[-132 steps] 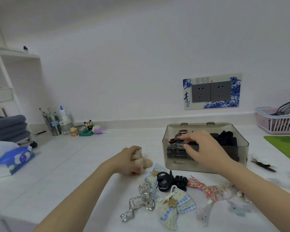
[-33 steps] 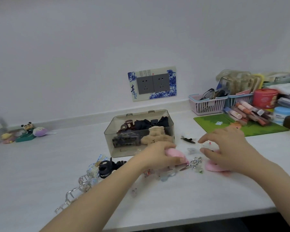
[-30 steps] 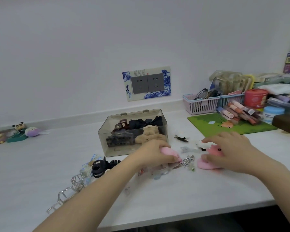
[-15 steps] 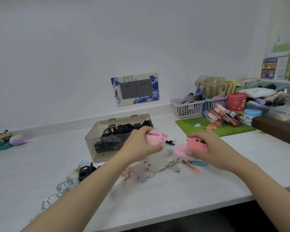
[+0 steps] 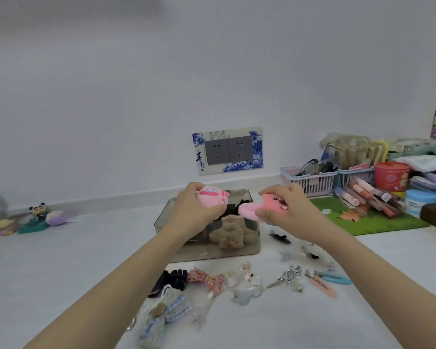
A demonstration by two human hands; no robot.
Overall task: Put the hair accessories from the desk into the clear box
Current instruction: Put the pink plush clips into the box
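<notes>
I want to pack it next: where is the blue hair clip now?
Head view: the blue hair clip lies on the desk, front right, beside the pink hair clip.

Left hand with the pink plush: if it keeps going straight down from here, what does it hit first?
Probably the brown bear plush inside the clear box; the left hand with its pink plush seems to hover over the open top, though depth is unclear.

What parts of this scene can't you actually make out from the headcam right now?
- Left side of the clear box, head view: the left hand and forearm cover it.
- Clip side of the pink plush clips: both hands wrap them.
- Figurines at far left: blurred, too small.
- Blue bows near the bottom: smeared by lens blur.
- Jar label: unreadable.
</notes>
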